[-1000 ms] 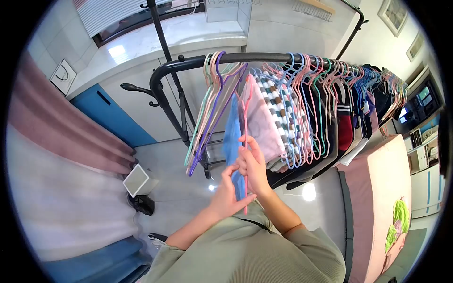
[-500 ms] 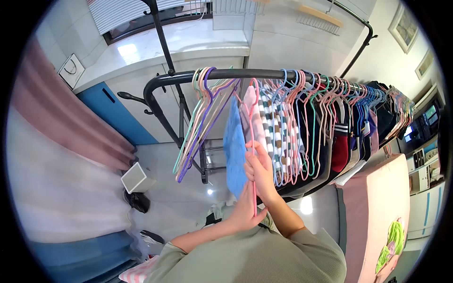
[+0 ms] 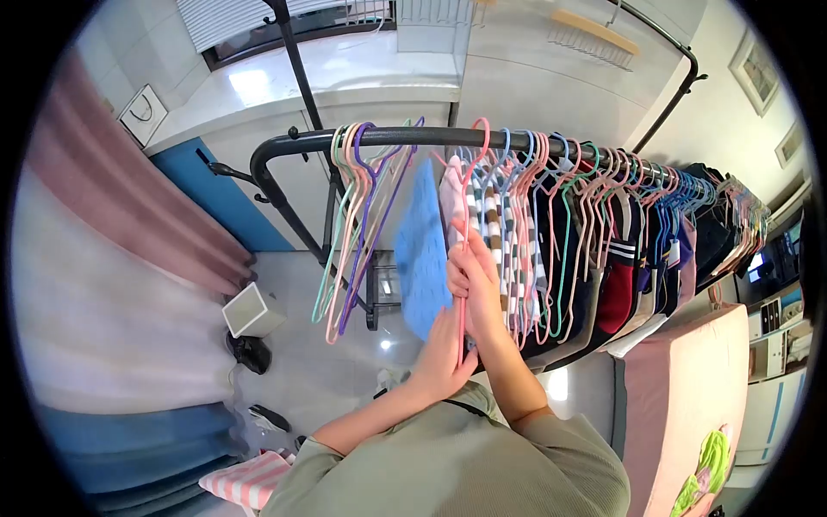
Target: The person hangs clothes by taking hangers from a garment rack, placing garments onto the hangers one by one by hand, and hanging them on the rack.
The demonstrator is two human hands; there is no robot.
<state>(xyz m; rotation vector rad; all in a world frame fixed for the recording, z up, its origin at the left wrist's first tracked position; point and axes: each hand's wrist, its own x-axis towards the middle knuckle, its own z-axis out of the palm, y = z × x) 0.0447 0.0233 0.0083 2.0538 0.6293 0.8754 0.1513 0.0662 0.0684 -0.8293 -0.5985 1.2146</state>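
Note:
A pink clothes hanger [image 3: 465,194], seen nearly edge-on, stands upright in front of me with its hook at the black rail [image 3: 405,136]. Whether the hook bears on the rail, I cannot tell. My right hand [image 3: 474,271] is wrapped round the hanger's middle. Lower down, my left hand [image 3: 441,355] grips its bottom end, thumb to the right. A light blue garment [image 3: 419,254] hangs just beyond my hands; its link to this hanger is hidden. Right behind the hanger are a pale pink garment [image 3: 450,185] and checked garments [image 3: 517,258].
Empty purple, pink and green hangers [image 3: 366,215] hang at the rail's left end. Many dark clothes [image 3: 620,284] fill the right side. A white bin [image 3: 250,310] stands on the floor at left, near curtains [image 3: 129,319]. A pink-covered piece of furniture [image 3: 680,388] is at right.
The pink hanger and both hands have risen slightly; its hook now overlaps the rail instead of sitting below its top. The blue garment has shifted left, and the view has turned a little.

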